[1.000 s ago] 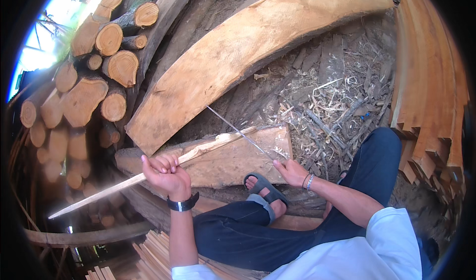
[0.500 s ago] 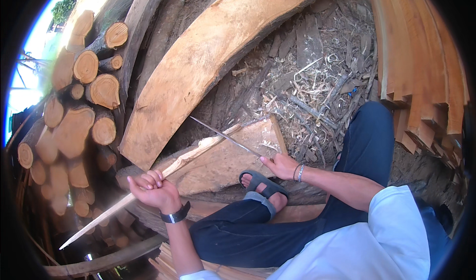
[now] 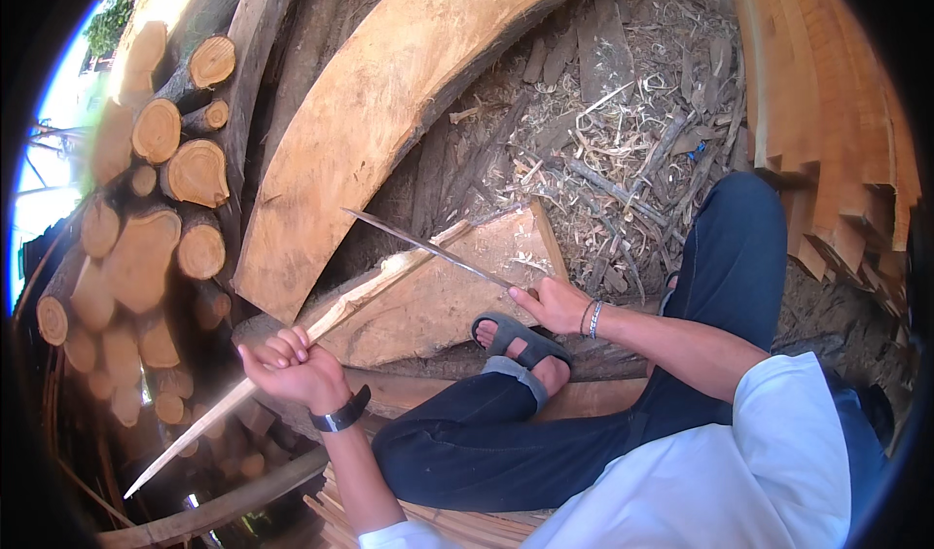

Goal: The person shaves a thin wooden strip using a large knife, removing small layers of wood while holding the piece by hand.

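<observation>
My left hand [image 3: 297, 372] is closed around a long, pale, peeled wooden stick [image 3: 365, 298]. The stick slants from a sharp point at the lower left up to a rougher far end, which rests over a flat wood slab [image 3: 467, 301]. In my right hand [image 3: 556, 308] is the handle of a long-bladed knife [image 3: 438, 251]. Its narrow blade points to the upper left and crosses the stick near its far part. Whether the edge touches the wood, I cannot tell. Pale shavings lie on the slab near its right corner.
A large curved plank [image 3: 350, 111] lies beyond the slab. Cut logs [image 3: 195, 173] are stacked at the left, and sawn boards [image 3: 817, 92] at the right. Shavings and bark [image 3: 623, 179] cover the ground. My sandalled foot [image 3: 525, 347] is close to the slab.
The knife blade has shifted a little left across the stick, its tip now over the curved plank's edge. My left hand keeps its hold on the stick. The whole view has shifted slightly.
</observation>
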Action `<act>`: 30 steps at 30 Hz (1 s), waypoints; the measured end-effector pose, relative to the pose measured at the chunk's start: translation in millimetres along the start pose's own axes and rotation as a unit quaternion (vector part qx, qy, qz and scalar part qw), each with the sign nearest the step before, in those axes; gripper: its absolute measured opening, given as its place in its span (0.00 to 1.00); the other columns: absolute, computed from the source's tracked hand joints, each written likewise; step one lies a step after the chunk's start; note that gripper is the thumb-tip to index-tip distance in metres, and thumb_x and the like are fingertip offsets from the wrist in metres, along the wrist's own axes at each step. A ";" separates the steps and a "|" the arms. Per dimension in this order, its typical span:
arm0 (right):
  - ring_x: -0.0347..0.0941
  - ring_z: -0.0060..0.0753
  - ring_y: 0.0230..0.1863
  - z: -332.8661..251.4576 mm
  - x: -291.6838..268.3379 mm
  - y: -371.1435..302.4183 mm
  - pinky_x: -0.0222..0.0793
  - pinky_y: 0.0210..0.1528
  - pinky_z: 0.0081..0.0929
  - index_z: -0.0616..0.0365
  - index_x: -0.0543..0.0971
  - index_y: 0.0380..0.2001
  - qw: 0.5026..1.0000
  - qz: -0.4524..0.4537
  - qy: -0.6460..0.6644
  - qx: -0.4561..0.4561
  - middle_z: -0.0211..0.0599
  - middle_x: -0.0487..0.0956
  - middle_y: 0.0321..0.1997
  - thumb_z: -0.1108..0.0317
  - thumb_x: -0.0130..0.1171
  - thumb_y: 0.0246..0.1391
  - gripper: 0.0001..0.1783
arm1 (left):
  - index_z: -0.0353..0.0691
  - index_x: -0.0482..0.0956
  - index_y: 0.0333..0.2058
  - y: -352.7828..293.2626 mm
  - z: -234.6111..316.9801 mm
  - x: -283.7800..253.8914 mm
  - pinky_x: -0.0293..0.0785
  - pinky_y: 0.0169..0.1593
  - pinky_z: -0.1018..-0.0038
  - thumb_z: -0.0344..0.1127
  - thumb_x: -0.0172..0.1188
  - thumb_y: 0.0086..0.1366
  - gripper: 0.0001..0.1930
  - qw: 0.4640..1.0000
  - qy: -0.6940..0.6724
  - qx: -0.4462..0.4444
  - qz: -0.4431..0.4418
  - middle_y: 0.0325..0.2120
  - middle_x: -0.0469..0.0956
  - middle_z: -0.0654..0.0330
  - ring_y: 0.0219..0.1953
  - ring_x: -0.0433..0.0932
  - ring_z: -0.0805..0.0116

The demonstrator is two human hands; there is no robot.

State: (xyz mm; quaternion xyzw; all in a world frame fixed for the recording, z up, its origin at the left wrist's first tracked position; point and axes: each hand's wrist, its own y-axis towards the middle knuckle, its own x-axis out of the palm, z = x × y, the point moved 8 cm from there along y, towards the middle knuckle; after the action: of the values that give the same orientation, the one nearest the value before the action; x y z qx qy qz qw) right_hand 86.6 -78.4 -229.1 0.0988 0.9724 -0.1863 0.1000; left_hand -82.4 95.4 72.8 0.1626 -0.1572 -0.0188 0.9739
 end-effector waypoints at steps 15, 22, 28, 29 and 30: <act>0.73 0.59 0.21 9.2 -2.4 0.5 0.69 0.30 0.47 0.74 0.72 0.11 0.998 -0.010 -0.005 0.059 0.62 0.70 0.13 0.36 0.39 0.58 0.45 | 0.48 0.51 0.12 2.2 1.3 -1.2 0.48 0.20 0.77 0.43 0.40 0.69 0.25 1.000 0.000 0.004 -0.018 0.08 0.49 0.67 0.11 0.47 0.75; 0.72 0.58 0.19 16.0 0.4 0.4 0.68 0.28 0.48 0.74 0.72 0.10 0.998 -0.011 -0.020 0.058 0.61 0.70 0.12 0.36 0.39 0.58 0.45 | 0.48 0.52 0.11 1.5 -1.9 -3.7 0.49 0.21 0.76 0.44 0.39 0.69 0.25 1.000 0.005 0.001 -0.017 0.07 0.50 0.67 0.11 0.48 0.75; 0.71 0.56 0.18 11.2 2.9 3.0 0.67 0.27 0.47 0.74 0.71 0.10 1.000 0.006 0.002 0.023 0.60 0.69 0.10 0.37 0.39 0.59 0.45 | 0.48 0.51 0.10 2.9 -2.7 -5.7 0.47 0.20 0.77 0.44 0.42 0.68 0.26 1.000 -0.005 -0.001 0.005 0.07 0.49 0.69 0.11 0.46 0.76; 0.71 0.56 0.17 11.8 1.2 3.9 0.67 0.26 0.47 0.74 0.71 0.10 1.000 0.005 0.009 0.020 0.59 0.69 0.10 0.37 0.39 0.59 0.45 | 0.48 0.51 0.10 3.1 -3.4 -3.0 0.47 0.20 0.77 0.44 0.43 0.68 0.26 1.000 -0.007 0.000 0.004 0.07 0.49 0.69 0.11 0.46 0.76; 0.71 0.56 0.17 12.6 0.0 4.2 0.67 0.26 0.47 0.74 0.70 0.10 1.000 0.005 0.016 0.018 0.59 0.68 0.10 0.37 0.39 0.59 0.45 | 0.49 0.51 0.10 3.1 -3.0 -1.3 0.48 0.20 0.77 0.44 0.42 0.68 0.26 1.000 -0.002 0.001 -0.002 0.07 0.49 0.69 0.11 0.47 0.76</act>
State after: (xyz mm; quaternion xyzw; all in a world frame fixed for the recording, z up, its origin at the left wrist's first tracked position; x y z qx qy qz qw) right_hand 89.5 -79.3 -242.1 0.1088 0.9699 -0.2013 0.0835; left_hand -82.7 99.4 70.7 0.1635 -0.1592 -0.0206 0.9734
